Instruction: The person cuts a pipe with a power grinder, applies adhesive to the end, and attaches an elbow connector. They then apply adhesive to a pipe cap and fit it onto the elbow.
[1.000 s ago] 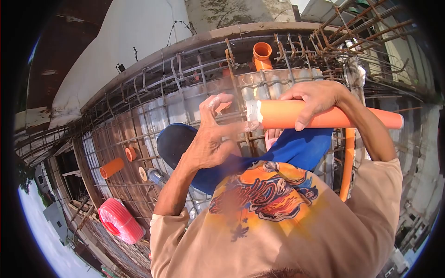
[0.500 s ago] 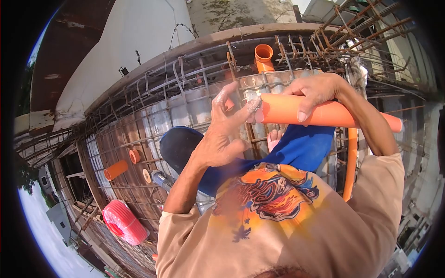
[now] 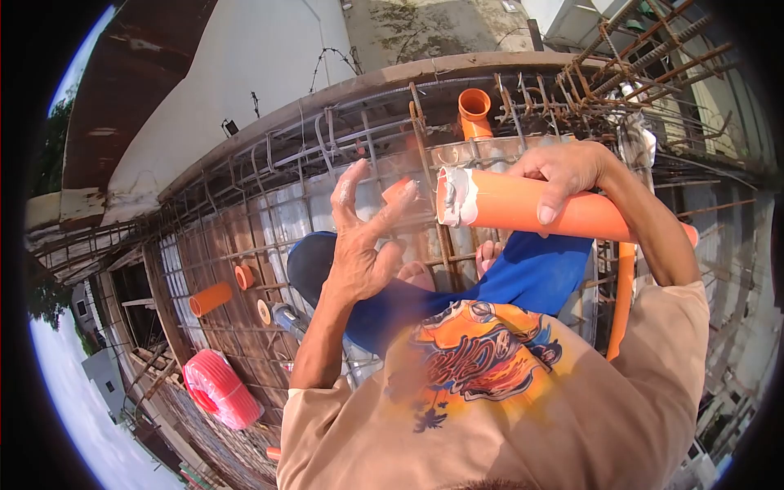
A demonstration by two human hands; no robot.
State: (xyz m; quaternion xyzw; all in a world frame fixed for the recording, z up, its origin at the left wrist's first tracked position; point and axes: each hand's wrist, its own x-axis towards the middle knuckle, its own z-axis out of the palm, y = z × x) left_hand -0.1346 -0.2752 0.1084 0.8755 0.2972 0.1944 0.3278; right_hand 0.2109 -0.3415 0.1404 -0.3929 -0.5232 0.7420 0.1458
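Note:
My right hand (image 3: 567,175) is wrapped over a long orange pipe (image 3: 506,200), which lies nearly level across my lap, in front of my chest. White-grey paste (image 3: 461,198) coats the pipe's open left end. To the left of that end, my left hand (image 3: 363,237) is raised with its fingers apart and holds nothing. Whitish smears show on its fingertips. A small orange piece (image 3: 396,191) is partly visible behind those fingers.
An orange pipe fitting (image 3: 474,110) stands beyond the rebar grid. Short orange pipe (image 3: 211,300), a power tool (image 3: 287,318) and a coil of red tubing (image 3: 220,388) lie at left. Another orange pipe (image 3: 622,302) is beside my right side. Bent rebar (image 3: 621,65) juts at upper right.
My left hand has moved left, away from the pipe's end, uncovering the pasted rim. My right hand still grips the pipe. The view has shifted slightly.

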